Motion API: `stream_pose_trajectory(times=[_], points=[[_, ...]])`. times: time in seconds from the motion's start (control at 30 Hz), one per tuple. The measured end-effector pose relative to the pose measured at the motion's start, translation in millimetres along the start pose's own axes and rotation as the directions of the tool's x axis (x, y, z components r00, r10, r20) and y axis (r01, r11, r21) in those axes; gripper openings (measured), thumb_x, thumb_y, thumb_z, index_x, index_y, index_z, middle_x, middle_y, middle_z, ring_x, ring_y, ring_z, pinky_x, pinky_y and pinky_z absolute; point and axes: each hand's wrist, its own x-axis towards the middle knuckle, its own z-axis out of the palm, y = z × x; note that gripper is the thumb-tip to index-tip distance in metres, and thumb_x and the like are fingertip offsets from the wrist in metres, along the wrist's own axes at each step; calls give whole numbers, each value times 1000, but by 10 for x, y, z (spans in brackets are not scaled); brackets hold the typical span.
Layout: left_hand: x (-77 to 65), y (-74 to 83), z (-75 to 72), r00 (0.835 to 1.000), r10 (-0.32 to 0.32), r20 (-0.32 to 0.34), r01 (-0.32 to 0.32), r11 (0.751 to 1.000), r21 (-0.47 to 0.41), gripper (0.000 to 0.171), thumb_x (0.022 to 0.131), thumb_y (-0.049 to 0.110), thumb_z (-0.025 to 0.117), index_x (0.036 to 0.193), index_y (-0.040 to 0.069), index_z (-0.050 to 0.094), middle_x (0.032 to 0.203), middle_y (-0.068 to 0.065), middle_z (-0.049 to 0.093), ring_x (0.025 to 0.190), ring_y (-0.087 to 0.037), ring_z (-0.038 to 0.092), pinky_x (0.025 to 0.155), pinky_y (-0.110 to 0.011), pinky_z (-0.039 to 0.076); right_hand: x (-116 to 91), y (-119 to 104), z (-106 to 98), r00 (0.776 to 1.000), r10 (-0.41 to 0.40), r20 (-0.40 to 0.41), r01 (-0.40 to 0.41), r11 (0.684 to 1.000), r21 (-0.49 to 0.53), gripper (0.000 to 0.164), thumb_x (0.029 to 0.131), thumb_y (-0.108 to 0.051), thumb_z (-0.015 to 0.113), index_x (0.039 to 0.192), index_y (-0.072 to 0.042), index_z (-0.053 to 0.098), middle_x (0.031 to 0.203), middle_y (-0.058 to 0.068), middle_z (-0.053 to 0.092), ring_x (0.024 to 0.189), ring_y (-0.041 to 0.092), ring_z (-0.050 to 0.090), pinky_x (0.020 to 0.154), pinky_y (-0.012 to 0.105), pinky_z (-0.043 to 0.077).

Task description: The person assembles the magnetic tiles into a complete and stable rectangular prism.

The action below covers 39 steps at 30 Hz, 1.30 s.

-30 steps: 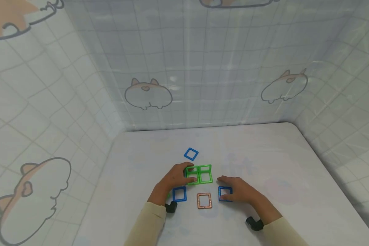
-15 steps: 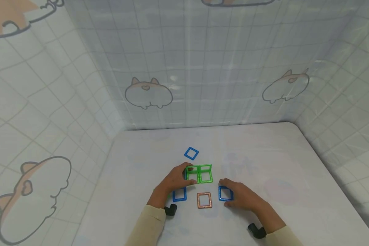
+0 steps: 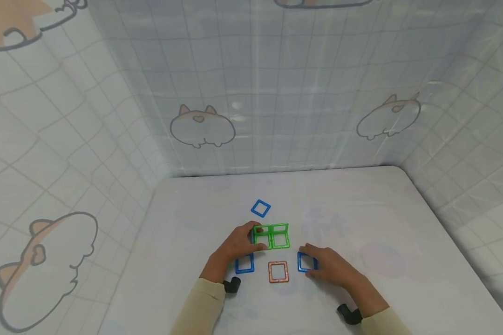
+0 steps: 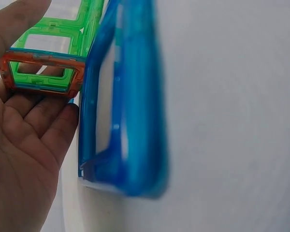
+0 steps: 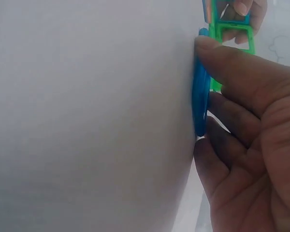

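My left hand (image 3: pixel 238 243) grips the left end of a joined build of green magnetic tiles (image 3: pixel 280 240), thumb in front and fingers behind. Some of its tiles lie flat and others stand up at the back. An upright orange-and-blue tile (image 4: pixel 43 89) sits within that hand's grasp in the left wrist view. My right hand (image 3: pixel 330 266) holds a blue square magnetic tile (image 3: pixel 302 262) on the table, its thumb and fingertips at the edges. Seen edge-on in the right wrist view, the blue tile (image 5: pixel 200 92) lies between thumb (image 5: pixel 232 63) and fingers.
An orange square tile (image 3: pixel 278 280) lies between the forearms. Another blue tile (image 3: pixel 245 271) is beside the left wrist, with a bit of green showing next to it. Farther back, a blue tile (image 3: pixel 261 215) lies turned on the white table (image 3: pixel 360 200). Patterned walls surround the table.
My right hand has drawn back slightly, and its thumb has moved from over the blue tile's opening to its near edge. The left hand keeps its grip on the green build.
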Motion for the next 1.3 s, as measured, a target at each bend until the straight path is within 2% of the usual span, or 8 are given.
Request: stream_pose_trajectory(times=[0.27, 0.4, 0.53, 0.73, 1.03, 1.17, 1.3], points=[[-4, 2, 2, 1000, -19, -5, 18, 1000, -17, 72, 80, 54, 79, 138, 20, 53, 132, 3, 63, 125, -22, 53, 108, -52, 44, -39, -7, 25, 1000, -12, -21, 11, 999, -43, 62, 80, -28, 84, 137, -18, 62, 143, 7, 57, 132, 29, 54, 105, 47, 48], [0, -19, 18, 1000, -21, -8, 21, 1000, -10, 73, 80, 55, 78, 139, 20, 52, 132, 4, 64, 125, -21, 53, 108, -51, 44, -66, 10, 44, 996, -75, -38, 71, 993, -92, 59, 84, -30, 81, 136, -13, 61, 140, 7, 60, 130, 26, 56, 105, 44, 49], [2, -32, 27, 1000, -23, -9, 22, 1000, -15, 74, 80, 56, 77, 140, 20, 51, 133, 4, 63, 125, -21, 53, 108, -51, 44, -78, 19, 55, 989, -127, -76, 119, 988, -99, 48, 93, -29, 71, 136, -11, 61, 138, 5, 62, 128, 23, 58, 104, 41, 50], [-5, -34, 25, 1000, -19, -7, 19, 999, -31, 74, 81, 56, 77, 141, 20, 51, 134, 3, 63, 129, -23, 52, 110, -51, 43, -75, 6, 59, 987, -64, -147, 57, 997, -48, 37, 103, -28, 56, 137, -14, 62, 133, 0, 65, 123, 20, 62, 100, 41, 52], [-15, -39, 33, 1000, -22, -9, 22, 1000, -18, 75, 81, 58, 75, 142, 23, 51, 137, 3, 61, 135, -25, 48, 112, -53, 41, -26, -7, 60, 965, 6, -261, -8, 1000, -5, 34, 102, -23, 57, 132, -8, 65, 125, 8, 69, 117, 25, 66, 97, 45, 54], [-8, -44, 39, 1000, -14, -6, 14, 1000, -22, 74, 81, 57, 75, 142, 22, 51, 135, 3, 62, 133, -24, 50, 111, -52, 42, -41, -11, 41, 970, 6, -243, 4, 999, 44, 40, 103, -23, 56, 141, -9, 58, 133, 9, 64, 123, 25, 61, 100, 46, 52], [3, -44, 37, 1000, -13, -4, 13, 1000, -26, 73, 82, 56, 75, 142, 22, 50, 135, 4, 63, 133, -23, 50, 111, -51, 42, -52, -17, 5, 978, -48, -201, 68, 993, 96, 49, 103, -20, 56, 150, -12, 45, 145, 7, 54, 133, 24, 52, 106, 46, 47]])
